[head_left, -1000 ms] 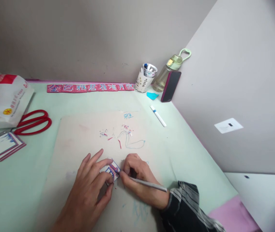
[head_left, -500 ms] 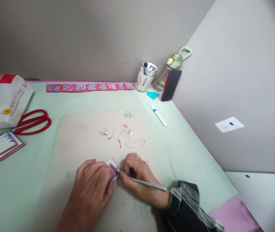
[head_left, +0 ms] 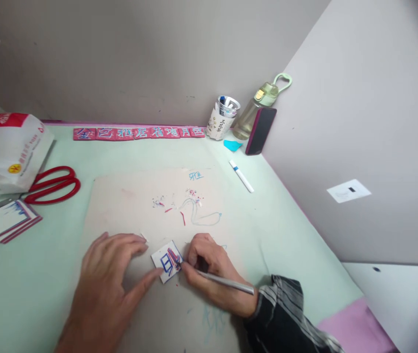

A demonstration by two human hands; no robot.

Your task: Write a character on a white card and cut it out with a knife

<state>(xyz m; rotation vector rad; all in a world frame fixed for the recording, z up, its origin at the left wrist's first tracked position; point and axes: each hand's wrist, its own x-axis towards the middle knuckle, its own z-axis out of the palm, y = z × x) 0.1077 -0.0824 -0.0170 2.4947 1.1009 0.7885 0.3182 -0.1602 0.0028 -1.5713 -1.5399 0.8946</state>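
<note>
A small white square card (head_left: 162,262) with a blue character drawn on it lies tilted on the board, red and purple showing in its cut strokes. My right hand (head_left: 212,272) grips a slim silver craft knife (head_left: 227,282) like a pen; its tip is at the card's right part, mostly hidden by my fingers. My left hand (head_left: 109,279) lies open to the left of the card, thumb and fingers apart. The thumb tip is at the card's lower left edge. Small red and blue shavings (head_left: 191,192) lie farther up the board.
Beneath the card is a beige board (head_left: 120,206). Red-handled scissors (head_left: 52,186), stacked cards (head_left: 5,220) and a white bag (head_left: 13,157) stand left. Carved red tiles (head_left: 139,133) line the wall. Right are a marker (head_left: 241,176), pen jar (head_left: 222,120), bottle (head_left: 248,117) and phone (head_left: 261,131).
My left hand has drawn back to the left and spread its fingers, uncovering most of the card. My right hand with the craft knife stays almost in place.
</note>
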